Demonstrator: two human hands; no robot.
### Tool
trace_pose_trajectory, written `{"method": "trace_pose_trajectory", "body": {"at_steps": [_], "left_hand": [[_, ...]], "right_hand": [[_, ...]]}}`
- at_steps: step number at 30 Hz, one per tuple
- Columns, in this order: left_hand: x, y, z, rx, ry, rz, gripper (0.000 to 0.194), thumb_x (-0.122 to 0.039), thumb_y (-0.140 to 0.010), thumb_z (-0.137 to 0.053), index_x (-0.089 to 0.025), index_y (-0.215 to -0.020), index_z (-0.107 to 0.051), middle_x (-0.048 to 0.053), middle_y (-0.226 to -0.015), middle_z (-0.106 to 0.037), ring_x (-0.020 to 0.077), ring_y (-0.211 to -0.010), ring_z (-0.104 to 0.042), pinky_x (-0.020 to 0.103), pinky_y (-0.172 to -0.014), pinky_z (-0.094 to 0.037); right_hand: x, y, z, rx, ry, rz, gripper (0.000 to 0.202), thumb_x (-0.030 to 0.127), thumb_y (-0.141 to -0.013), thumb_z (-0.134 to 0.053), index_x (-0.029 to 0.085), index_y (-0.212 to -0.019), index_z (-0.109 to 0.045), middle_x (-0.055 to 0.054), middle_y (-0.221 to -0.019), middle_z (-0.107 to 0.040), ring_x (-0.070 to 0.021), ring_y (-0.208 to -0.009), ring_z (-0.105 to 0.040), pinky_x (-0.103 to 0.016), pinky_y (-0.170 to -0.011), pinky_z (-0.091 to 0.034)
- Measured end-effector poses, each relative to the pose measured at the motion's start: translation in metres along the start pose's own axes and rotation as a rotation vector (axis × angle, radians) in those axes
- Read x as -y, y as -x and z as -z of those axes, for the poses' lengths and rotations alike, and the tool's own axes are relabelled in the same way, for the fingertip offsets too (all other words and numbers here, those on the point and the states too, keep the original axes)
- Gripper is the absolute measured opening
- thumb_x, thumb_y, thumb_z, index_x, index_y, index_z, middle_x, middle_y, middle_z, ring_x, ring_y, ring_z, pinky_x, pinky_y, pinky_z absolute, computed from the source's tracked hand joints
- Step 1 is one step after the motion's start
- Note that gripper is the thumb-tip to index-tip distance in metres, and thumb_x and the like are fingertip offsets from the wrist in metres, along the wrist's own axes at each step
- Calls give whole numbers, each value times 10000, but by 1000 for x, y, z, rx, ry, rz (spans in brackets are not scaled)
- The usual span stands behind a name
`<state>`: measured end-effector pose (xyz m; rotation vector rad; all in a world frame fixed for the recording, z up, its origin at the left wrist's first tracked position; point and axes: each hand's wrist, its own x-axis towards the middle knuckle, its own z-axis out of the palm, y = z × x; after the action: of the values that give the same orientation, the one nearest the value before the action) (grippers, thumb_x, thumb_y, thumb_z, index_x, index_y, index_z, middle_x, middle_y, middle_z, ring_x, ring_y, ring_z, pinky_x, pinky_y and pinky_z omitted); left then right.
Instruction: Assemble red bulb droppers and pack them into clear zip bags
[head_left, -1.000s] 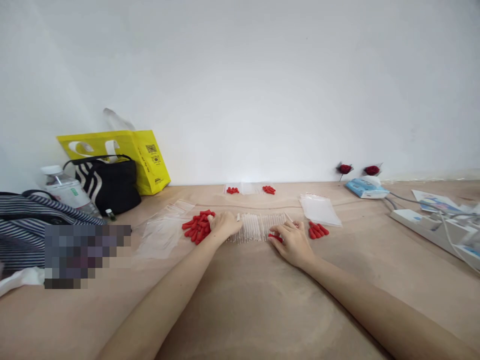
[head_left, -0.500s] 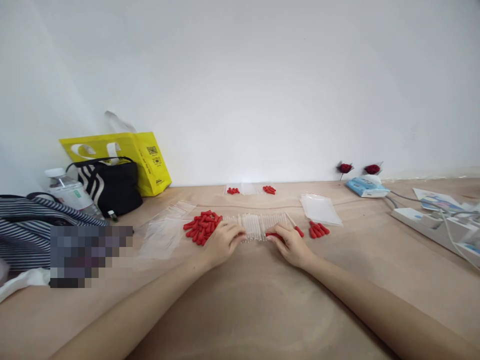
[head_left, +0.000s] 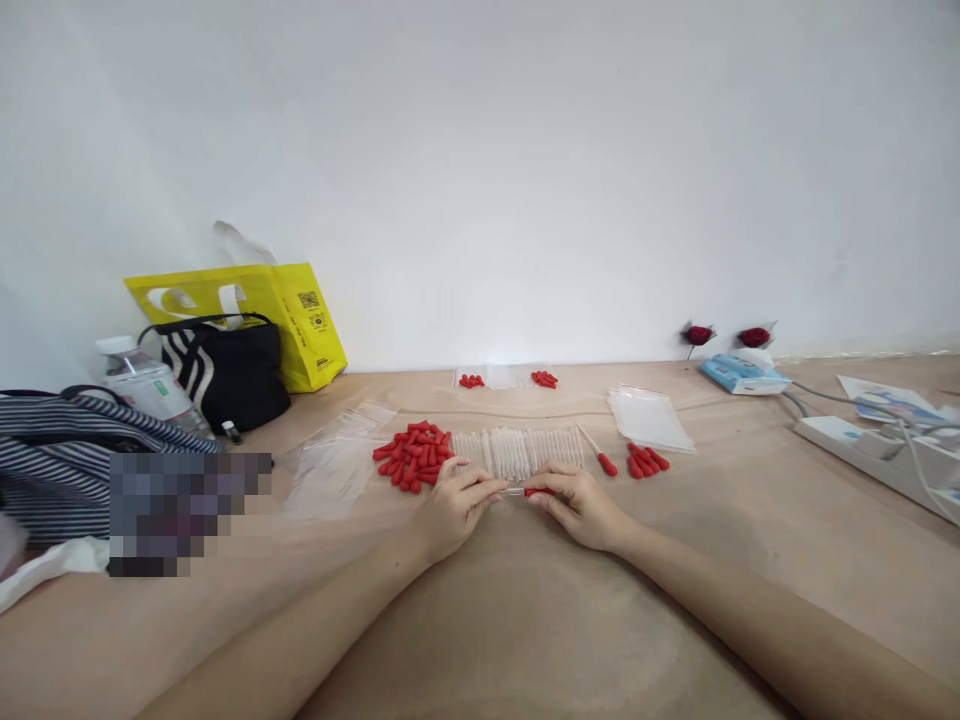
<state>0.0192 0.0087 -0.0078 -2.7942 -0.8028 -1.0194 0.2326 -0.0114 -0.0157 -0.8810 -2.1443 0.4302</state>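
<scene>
My left hand (head_left: 459,505) pinches a thin clear tube (head_left: 513,491) that lies level between my two hands. In my right hand (head_left: 581,505) is a red rubber bulb (head_left: 534,491), its open end facing the tube; whether they touch I cannot tell. Just beyond my hands lies a row of clear tubes (head_left: 517,452). A heap of red bulbs (head_left: 411,455) is at the row's left. Right of the row rests a dropper with a red bulb (head_left: 607,464), and further right a small group of red bulbs (head_left: 646,461).
Clear plastic bags lie at left (head_left: 330,470) and right (head_left: 651,418). By the wall is a bag with red bulbs (head_left: 506,377). A yellow bag (head_left: 315,330), black pouch (head_left: 244,375) and bottle (head_left: 154,385) stand left; a power strip (head_left: 862,450) and blue tissue pack (head_left: 739,375) are right.
My hands have drawn back from the tube row toward me. A clear tube now shows between them, in line with the red bulb. The view has shifted slightly.
</scene>
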Motion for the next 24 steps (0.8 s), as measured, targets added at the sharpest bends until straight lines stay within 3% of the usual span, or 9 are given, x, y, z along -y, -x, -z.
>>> {"method": "trace_pose_trajectory", "body": {"at_steps": [8,24], "left_hand": [[-1,1,-3,-31,26,-30,203,-208,-882,-425,-204,-934,-622,10,-746,-630,116,-671,-548,352,-817,-296],[-11,1,-5,-17,-86,-109,206,-128,-864,-381,-183,-905,-575,-2,-699,-619,106,-617,-536,342,-770,-259]], "right_hand": [[2,0,-1,-9,-79,0,208,233,-848,-453,185,-931,-637,-50,-786,-604,-136,-734,-546,-252,-683,-435],[-2,4,-7,-20,125,67,170,268,-842,-469,163,-808,-597,-33,-698,-572,-136,-662,-522,-275,-644,-380]]}}
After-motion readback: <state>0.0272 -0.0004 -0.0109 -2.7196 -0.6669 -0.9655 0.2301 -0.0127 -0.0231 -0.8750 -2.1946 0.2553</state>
